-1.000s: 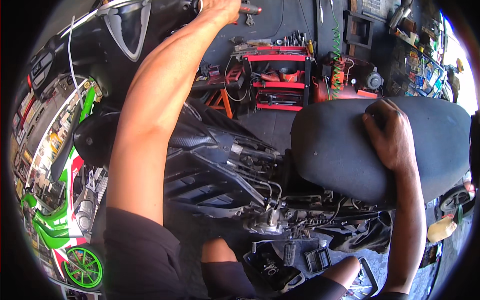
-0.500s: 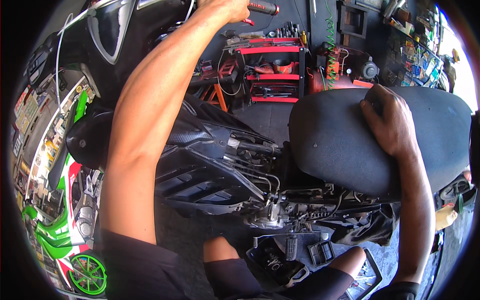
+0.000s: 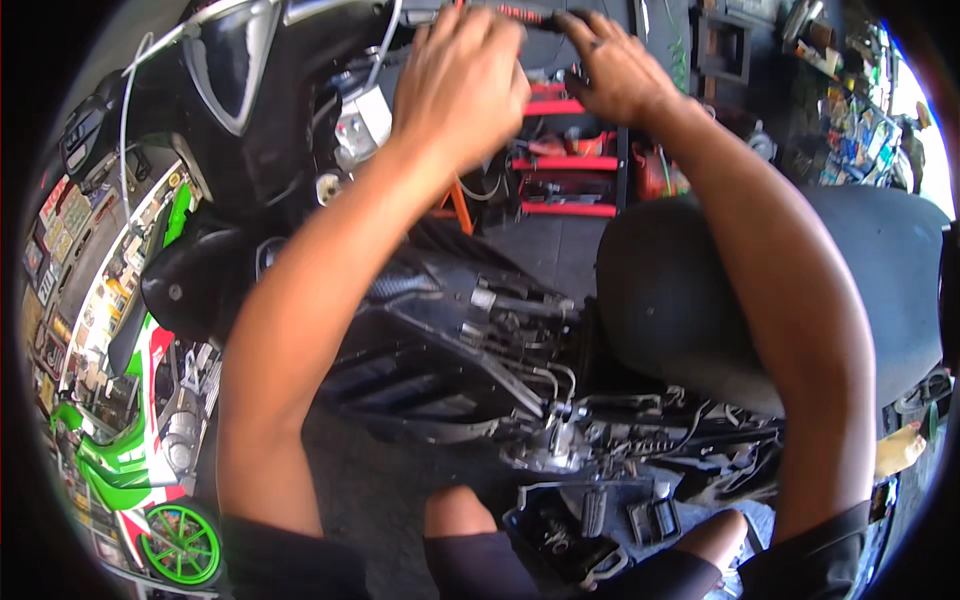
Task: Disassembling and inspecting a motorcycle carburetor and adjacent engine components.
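Observation:
My left hand [image 3: 462,85] is raised in front of the handlebar, smeared by motion, and I cannot tell whether its fingers hold anything. Between my hands shows part of the black handlebar grip [image 3: 522,14] with red marking. My right hand [image 3: 622,72] reaches to the outer end of that grip, its fingertips at or just touching it and its thumb held apart below. Under my arms stands a black motorcycle, with its dark seat [image 3: 660,290] at the right and its body panel [image 3: 420,375] in the middle. A metal engine part [image 3: 548,445] shows below the panel.
Beyond the motorcycle is a red and black tool rack [image 3: 570,163]. A green and white motorcycle [image 3: 115,470] with a green wheel [image 3: 180,543] stands at the left. Near my knees lies a small black tray [image 3: 655,520]. Packaged goods [image 3: 855,140] hang at the far right.
My right hand has left the seat and moved up and left to the handlebar grip's end. My left hand has shifted slightly right and down, and the view has shifted a little.

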### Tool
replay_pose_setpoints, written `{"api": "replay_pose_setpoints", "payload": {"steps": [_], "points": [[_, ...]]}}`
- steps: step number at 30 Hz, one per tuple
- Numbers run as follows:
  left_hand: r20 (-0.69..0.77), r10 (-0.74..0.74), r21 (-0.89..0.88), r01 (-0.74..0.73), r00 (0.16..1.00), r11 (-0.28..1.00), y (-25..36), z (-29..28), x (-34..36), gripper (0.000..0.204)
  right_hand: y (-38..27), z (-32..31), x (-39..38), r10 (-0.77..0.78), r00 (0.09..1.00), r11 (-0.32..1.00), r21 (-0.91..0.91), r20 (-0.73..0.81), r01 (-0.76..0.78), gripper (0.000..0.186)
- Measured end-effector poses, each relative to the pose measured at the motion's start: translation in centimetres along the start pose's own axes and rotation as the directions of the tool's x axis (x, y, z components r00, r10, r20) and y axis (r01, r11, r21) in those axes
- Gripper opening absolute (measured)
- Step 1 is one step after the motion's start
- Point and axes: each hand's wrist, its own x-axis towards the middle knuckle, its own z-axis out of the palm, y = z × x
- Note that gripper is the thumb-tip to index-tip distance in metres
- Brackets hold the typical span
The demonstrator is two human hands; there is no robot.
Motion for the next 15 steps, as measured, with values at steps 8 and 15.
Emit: {"api": "replay_pose_setpoints", "payload": {"steps": [8, 15], "points": [[0.581, 0.463, -0.637, 0.02, 0.669, 0.77, 9.4, -3.9, -18.3, 0.029, -4.7, -0.5, 6.4, 0.112, 0.988, 0.984, 0.127, 0.109, -0.126, 0.062], [0.557, 0.371, -0.692, 0.168, 0.743, 0.702, 10.8, -4.4, -17.3, 0.023, -0.7, 1.0, 9.6, -0.05, 0.958, 0.998, 0.05, 0.284, 0.038, 0.021]]}}
